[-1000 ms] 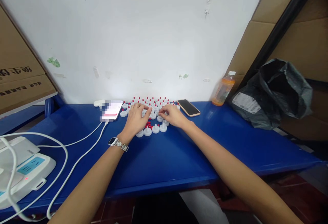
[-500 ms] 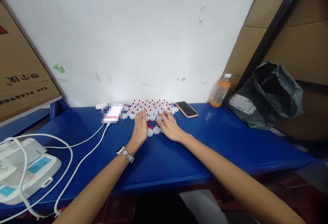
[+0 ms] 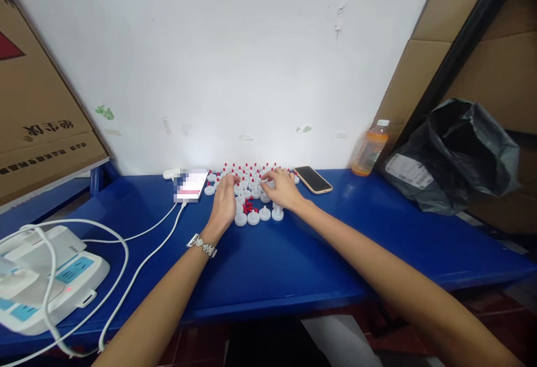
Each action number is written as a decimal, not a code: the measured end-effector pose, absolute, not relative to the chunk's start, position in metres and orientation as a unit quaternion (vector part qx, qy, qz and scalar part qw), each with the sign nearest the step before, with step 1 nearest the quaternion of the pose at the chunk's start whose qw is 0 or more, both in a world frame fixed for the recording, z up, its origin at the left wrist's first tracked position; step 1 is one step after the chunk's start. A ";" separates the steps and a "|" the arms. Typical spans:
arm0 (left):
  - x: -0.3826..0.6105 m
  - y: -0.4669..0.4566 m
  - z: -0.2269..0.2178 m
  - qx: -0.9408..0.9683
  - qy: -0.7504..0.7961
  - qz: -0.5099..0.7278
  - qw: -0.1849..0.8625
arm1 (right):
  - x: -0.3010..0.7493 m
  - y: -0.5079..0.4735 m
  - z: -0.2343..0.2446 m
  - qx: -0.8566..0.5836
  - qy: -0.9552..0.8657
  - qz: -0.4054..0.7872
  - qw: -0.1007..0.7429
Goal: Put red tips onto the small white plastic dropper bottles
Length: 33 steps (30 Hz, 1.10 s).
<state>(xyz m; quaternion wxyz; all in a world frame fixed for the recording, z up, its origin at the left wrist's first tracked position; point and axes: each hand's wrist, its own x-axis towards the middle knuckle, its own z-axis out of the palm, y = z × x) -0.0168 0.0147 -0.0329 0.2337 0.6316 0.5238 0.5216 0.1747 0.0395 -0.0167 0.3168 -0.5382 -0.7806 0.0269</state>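
Observation:
Many white round caps with nozzles (image 3: 253,218) stand in a cluster on the blue table; those in the back rows carry small red tips (image 3: 246,165). Loose red tips (image 3: 248,206) lie heaped between the front caps. My left hand (image 3: 224,203) rests along the cluster's left side, fingers stretched forward, thumb near a cap. Over the right part of the cluster, my right hand (image 3: 283,189) bends, its thumb and forefinger drawn together above the caps. Whatever sits between those fingertips is too small to make out, and the hand hides some caps.
A phone (image 3: 314,180) lies right of the caps, and a plugged-in phone (image 3: 191,185) lies left. White cables run to a power strip (image 3: 79,277). An orange drink bottle (image 3: 370,149) and a grey plastic bag (image 3: 453,157) stand at right. Behind is a white wall (image 3: 251,65).
My right hand has moved forward over the caps and its thumb and forefinger have come together, uncovering front caps. My left hand has shifted slightly left, showing more of the red heap.

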 end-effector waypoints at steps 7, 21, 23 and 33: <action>-0.016 0.006 -0.020 0.688 0.540 0.458 0.161 | 0.145 0.083 -0.006 -0.585 -0.776 0.020 0.233; -0.015 0.006 -0.019 0.696 0.517 0.475 0.149 | 0.152 0.083 0.006 -0.548 -0.766 0.088 0.323; -0.014 0.005 -0.018 0.703 0.507 0.480 0.136 | 0.163 0.066 0.005 -0.489 -0.760 0.121 0.411; -0.003 -0.012 -0.014 0.835 0.424 0.351 0.007 | 0.177 -0.002 -0.005 -0.384 -0.783 0.227 0.433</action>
